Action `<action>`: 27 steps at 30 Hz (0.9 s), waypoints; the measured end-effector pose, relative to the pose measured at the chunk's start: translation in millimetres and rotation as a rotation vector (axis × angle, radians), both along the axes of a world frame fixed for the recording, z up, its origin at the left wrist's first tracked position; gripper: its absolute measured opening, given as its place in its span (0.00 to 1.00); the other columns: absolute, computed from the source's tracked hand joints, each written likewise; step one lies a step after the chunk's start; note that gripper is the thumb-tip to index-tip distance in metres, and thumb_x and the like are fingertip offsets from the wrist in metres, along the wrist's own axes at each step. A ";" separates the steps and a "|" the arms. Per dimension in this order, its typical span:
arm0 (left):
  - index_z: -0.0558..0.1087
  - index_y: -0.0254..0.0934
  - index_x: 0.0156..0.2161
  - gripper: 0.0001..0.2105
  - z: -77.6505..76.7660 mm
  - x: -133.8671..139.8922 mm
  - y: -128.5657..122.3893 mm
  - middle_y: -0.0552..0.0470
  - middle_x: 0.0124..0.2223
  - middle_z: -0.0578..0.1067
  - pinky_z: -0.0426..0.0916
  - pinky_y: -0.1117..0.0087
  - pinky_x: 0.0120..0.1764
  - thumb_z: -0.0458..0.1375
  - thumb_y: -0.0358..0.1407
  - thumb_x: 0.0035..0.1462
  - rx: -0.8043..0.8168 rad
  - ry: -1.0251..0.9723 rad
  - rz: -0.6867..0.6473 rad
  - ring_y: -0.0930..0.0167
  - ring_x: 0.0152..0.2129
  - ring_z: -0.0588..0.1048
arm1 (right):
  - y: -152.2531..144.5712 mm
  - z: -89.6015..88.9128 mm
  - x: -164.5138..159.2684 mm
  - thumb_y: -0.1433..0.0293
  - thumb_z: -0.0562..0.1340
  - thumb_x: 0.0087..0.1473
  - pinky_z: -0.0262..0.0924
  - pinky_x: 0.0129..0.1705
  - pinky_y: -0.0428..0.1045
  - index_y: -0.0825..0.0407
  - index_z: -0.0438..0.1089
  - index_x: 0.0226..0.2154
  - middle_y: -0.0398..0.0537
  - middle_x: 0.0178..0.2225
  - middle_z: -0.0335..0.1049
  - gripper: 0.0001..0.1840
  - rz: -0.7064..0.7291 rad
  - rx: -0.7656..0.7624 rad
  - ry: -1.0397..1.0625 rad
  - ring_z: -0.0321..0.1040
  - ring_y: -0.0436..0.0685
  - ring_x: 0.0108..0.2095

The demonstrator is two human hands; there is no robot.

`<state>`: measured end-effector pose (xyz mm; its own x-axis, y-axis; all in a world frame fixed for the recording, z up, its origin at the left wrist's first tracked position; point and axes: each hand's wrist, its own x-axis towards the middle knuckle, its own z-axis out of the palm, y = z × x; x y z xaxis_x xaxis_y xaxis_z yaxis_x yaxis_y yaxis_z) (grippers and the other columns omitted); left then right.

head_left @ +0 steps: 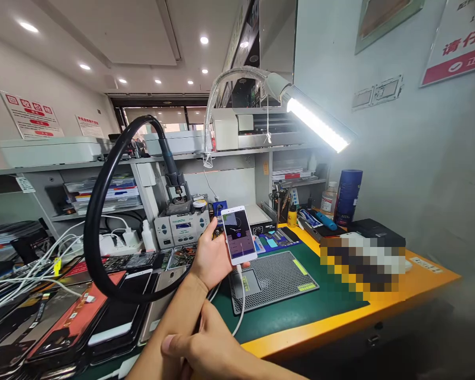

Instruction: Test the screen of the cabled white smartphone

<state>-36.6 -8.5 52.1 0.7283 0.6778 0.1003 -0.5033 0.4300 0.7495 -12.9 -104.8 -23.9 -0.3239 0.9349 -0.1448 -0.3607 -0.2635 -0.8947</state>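
My left hand [212,254] holds a white smartphone [239,235] upright, its lit screen facing me. The thumb lies along the phone's left edge, and the other fingers are behind it. A white cable [243,301] runs from the phone's bottom end down to the mat. My right hand [206,340] is closed round my left forearm [170,327], thumb on top and most fingers hidden beneath. Below the phone, a grey perforated metal plate [277,274] rests on a green mat [332,285].
Several phones and cases [114,316] lie at left, near tangled white cables [59,253]. A thick black hose [91,237] arches over them from a soldering station [182,227]. A lit lamp [319,124] hangs above. Bottles [329,199] stand back right; a blurred patch [362,264] covers the right side.
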 end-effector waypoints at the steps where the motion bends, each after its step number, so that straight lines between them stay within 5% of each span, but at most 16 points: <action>1: 0.67 0.39 0.60 0.29 0.1 0.0 0.1 0.38 0.50 0.76 0.72 0.54 0.40 0.43 0.56 0.66 0.004 0.004 -0.002 0.54 0.45 0.75 | -0.3 0.3 -0.1 0.70 0.71 0.29 0.65 0.30 0.49 0.54 0.65 0.42 0.47 0.35 0.74 0.33 -0.018 -0.002 0.021 0.73 0.57 0.31; 13: 0.67 0.39 0.60 0.31 -6.7 -2.1 9.7 0.38 0.54 0.74 0.71 0.54 0.46 0.44 0.58 0.65 -0.042 0.017 -0.021 0.55 0.49 0.73 | 9.3 7.6 3.7 0.72 0.69 0.32 0.56 0.16 0.45 0.56 0.66 0.32 0.44 0.26 0.70 0.20 0.076 -0.034 -0.037 0.63 0.49 0.16; 21: 0.66 0.36 0.60 0.30 -6.7 -3.3 10.0 0.35 0.56 0.72 0.71 0.54 0.46 0.47 0.56 0.65 -0.053 -0.010 -0.009 0.56 0.48 0.73 | 7.4 13.9 6.1 0.71 0.70 0.33 0.63 0.21 0.46 0.56 0.68 0.36 0.45 0.29 0.72 0.22 0.068 -0.029 -0.101 0.68 0.51 0.23; 27: 0.68 0.38 0.58 0.28 -5.0 -3.4 8.4 0.36 0.53 0.74 0.71 0.55 0.43 0.45 0.56 0.66 -0.055 -0.014 -0.023 0.56 0.47 0.73 | 10.0 12.3 7.0 0.71 0.71 0.33 0.51 0.14 0.42 0.55 0.68 0.32 0.41 0.25 0.69 0.20 0.097 0.014 -0.147 0.58 0.45 0.16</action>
